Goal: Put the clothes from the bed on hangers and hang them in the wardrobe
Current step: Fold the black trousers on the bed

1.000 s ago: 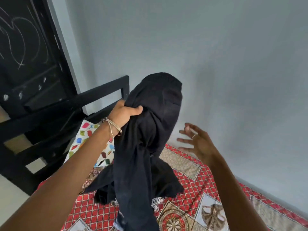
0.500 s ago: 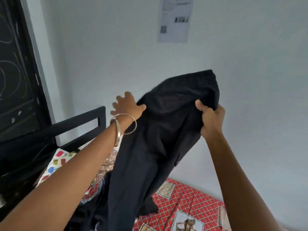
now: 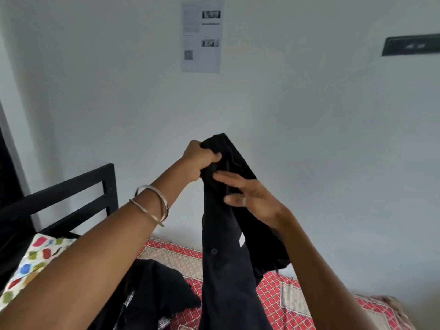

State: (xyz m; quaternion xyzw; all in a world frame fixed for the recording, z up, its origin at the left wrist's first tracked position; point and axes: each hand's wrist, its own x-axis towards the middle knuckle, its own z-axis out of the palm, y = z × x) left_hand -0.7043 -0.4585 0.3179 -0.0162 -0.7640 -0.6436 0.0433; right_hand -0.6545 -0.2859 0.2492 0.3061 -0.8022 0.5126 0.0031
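A person's left hand [image 3: 202, 160] is clenching the top of a black garment [image 3: 226, 258] lifted above the bed [image 3: 285, 291], while the right hand [image 3: 247, 196] is resting flat, fingers [image 3: 228, 178] straight. With one hand gripping, the bunched fabric risks slipping back down.

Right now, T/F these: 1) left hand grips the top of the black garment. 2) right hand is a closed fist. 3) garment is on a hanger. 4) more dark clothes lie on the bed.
1) Left hand grips the top of the black garment: true.
2) Right hand is a closed fist: false, its fingers lie straight against the cloth.
3) Garment is on a hanger: false, no hanger shows.
4) More dark clothes lie on the bed: true.
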